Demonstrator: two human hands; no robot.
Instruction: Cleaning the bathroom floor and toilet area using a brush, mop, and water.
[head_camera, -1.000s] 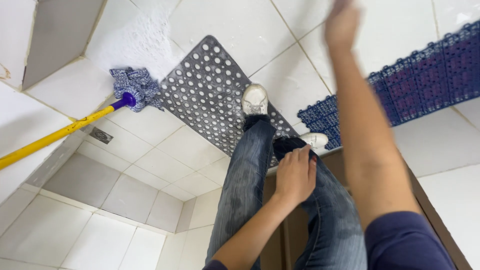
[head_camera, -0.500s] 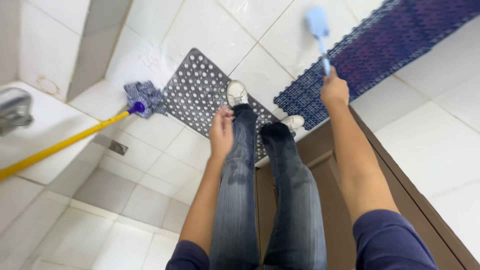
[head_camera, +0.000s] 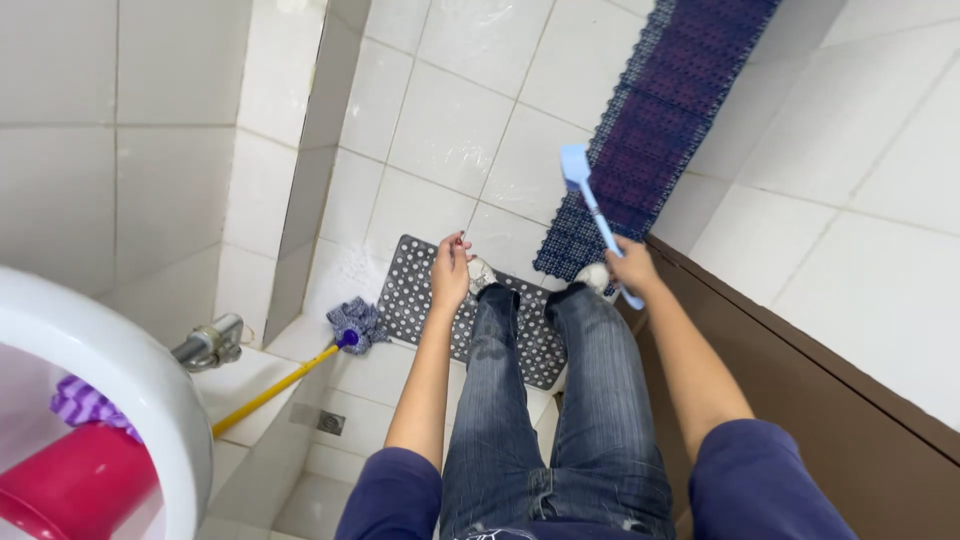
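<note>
compared with half a second ago the view has pulled back and up: the legs look longer, a white basin rim (head_camera: 150, 400) and a pink bucket (head_camera: 75, 485) now show at lower left. the right hand (head_camera: 632, 268) is closed round the lower end of a light blue long-handled brush (head_camera: 590, 205), whose head has dropped from the top edge of the view to sit over the blue-purple slatted mat (head_camera: 660, 120), apparently above it rather than pressed on it. the left hand (head_camera: 450, 270) stays by the left knee, fingers loosely curled, holding nothing, over the grey perforated mat (head_camera: 420, 300). judgement: brush is being brought into working position, no scrubbing contact yet.

surface: white floor tiles, wet sheen near the wall. yellow-handled mop (head_camera: 320, 355) lies idle beside the grey mat; floor drain (head_camera: 332, 422) nearby. brown door (head_camera: 800, 370) at right, tiled walls around.
</note>
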